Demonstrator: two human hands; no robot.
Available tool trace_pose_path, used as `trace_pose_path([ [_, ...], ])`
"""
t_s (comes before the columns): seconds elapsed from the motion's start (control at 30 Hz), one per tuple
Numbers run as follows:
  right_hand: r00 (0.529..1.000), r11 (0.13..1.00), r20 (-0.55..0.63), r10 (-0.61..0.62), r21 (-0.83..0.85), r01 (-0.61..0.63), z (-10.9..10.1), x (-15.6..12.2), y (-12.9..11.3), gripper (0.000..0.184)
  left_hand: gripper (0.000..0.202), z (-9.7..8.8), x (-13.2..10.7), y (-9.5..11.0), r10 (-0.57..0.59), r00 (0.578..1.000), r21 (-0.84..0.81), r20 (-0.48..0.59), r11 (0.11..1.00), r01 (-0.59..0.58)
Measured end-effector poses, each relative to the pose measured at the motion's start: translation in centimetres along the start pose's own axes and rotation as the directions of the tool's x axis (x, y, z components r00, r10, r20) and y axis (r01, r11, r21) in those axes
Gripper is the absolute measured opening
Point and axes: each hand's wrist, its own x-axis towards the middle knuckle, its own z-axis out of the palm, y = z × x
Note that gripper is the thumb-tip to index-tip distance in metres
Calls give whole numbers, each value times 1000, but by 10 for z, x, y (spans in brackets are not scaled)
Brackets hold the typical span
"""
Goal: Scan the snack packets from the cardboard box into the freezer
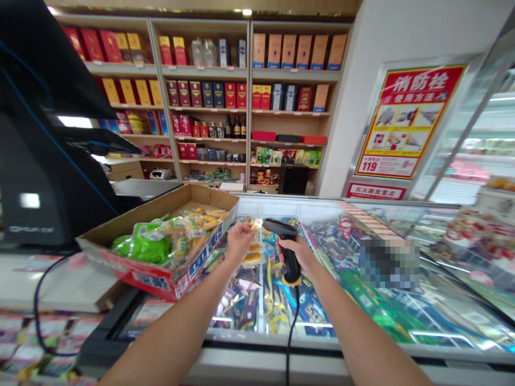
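My left hand point(238, 241) is closed, with its fingertips pinching a small pale-yellow wrapped packet point(256, 224). My right hand point(295, 251) grips the handle of a black barcode scanner point(281, 229), whose head points left at the packet, a short gap away. A bright patch shows on the packet. From the scanner's yellow-ringed base, a black cable runs down toward me. Just below my left hand are yellow, elongated wrapped snacks point(253, 256); whether they hang from it or lie on the glass, I cannot tell.
An open cardboard box point(139, 279) holding green and yellow snack packs stands left, beside a black checkout terminal point(36, 177). Beneath my hands is a glass-topped freezer point(237, 340) full of wrapped goods. Shelves of boxed goods point(209, 110) line the back wall. A red-and-yellow sign point(410, 123) hangs right.
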Motion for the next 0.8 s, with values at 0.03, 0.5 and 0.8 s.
trace_pose_path([
  [0.03,1000,1000,1,2,-6,-2,0,0,0,20,29,0,0,0,4,1000,-2,1,1000,-4],
  [0.5,999,998,-14,43,37,-43,1,1,1,25,14,-4,-2,9,105,994,170,33,979,-109],
  [0.8,996,1000,90,19,1,-19,48,17,-31,20,12,-43,20,79,359,930,435,-76,851,-293],
])
